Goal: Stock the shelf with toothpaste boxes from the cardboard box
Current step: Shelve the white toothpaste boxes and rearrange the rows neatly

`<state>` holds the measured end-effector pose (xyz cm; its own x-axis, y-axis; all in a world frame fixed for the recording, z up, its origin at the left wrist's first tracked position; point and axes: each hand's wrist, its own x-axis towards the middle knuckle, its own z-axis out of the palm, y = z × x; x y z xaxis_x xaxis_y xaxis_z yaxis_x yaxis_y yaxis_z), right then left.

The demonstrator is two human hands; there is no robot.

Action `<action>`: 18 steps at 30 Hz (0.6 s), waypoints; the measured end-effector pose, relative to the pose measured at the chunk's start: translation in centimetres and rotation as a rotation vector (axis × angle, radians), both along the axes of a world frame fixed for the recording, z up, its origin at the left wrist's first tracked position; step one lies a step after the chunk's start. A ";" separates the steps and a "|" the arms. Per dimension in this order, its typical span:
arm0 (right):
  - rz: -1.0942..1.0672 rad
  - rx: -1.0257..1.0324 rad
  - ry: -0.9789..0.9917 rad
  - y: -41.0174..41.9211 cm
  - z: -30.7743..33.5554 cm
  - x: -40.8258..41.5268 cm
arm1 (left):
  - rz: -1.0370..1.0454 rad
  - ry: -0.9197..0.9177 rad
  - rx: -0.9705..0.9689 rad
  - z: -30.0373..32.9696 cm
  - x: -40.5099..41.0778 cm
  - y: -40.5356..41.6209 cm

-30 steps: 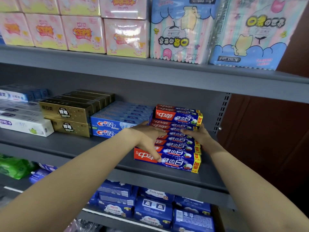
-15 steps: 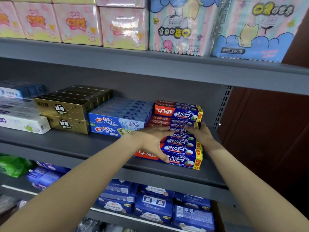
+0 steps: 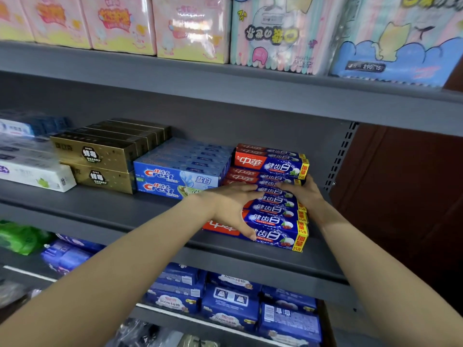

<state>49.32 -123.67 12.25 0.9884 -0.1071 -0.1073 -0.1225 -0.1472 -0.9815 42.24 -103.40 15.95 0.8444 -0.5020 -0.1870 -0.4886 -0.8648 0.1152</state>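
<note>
A row of red-and-blue toothpaste boxes (image 3: 274,219) lies flat at the right end of the grey middle shelf (image 3: 120,211). More of the same boxes are stacked behind them (image 3: 270,161). My left hand (image 3: 231,209) rests on the row's left part, fingers straight across the tops and thumb down on the front box's face. My right hand (image 3: 304,194) lies on the right ends of the boxes with its fingers laid flat on them. No cardboard box is in view.
Left of the row stand blue Crest boxes (image 3: 175,176), gold boxes (image 3: 100,151) and white boxes (image 3: 37,176). Tissue packs (image 3: 190,26) fill the shelf above; blue packs (image 3: 230,301) and a green pack (image 3: 17,236) lie below. A brown wall (image 3: 400,196) is to the right.
Both hands have stayed on the red-and-blue row, which has closed up a little toward the back stack. The view has shifted slightly.
</note>
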 end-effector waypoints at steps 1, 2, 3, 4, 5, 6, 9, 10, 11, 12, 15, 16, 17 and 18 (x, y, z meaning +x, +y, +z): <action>-0.012 -0.008 0.001 0.1 0.0 0.0 | 0.001 0.003 -0.007 0.0 0.0 0.1; -0.022 -0.018 -0.002 0.3 0.1 0.0 | 0.001 0.004 -0.012 -0.1 0.1 0.1; -0.029 -0.025 -0.007 0.4 0.2 0.0 | -0.002 0.004 -0.015 -0.1 0.1 0.2; -0.034 -0.027 -0.012 0.5 0.2 0.1 | -0.006 0.002 -0.017 -0.2 0.2 0.3; -0.035 -0.025 -0.014 0.6 0.2 0.2 | -0.010 0.002 -0.019 -0.2 0.2 0.4; -0.037 -0.022 -0.013 0.6 0.2 0.2 | -0.010 0.003 -0.023 -0.2 0.2 0.4; -0.041 -0.011 -0.012 1.0 0.3 0.2 | -0.013 0.001 -0.024 -0.3 0.3 0.7; -0.040 -0.012 -0.013 1.1 0.2 0.3 | -0.013 -0.001 -0.020 -0.3 0.3 0.9; -0.038 -0.023 -0.016 1.2 0.2 0.3 | -0.009 -0.001 -0.015 -0.3 0.4 1.0; -0.034 -0.033 -0.020 1.4 0.2 0.3 | -0.003 -0.002 -0.009 -0.3 0.4 1.1; -0.028 -0.037 -0.020 1.9 0.2 0.4 | 0.008 0.004 0.002 -0.1 0.2 1.5; -0.029 -0.036 -0.022 1.9 0.2 0.4 | 0.011 0.009 0.004 -0.1 0.1 1.5; -0.027 -0.034 -0.026 1.9 0.2 0.4 | 0.012 0.009 0.004 0.0 0.1 1.5; -0.027 -0.035 -0.032 1.8 0.1 0.4 | 0.014 0.007 0.004 0.0 0.1 1.5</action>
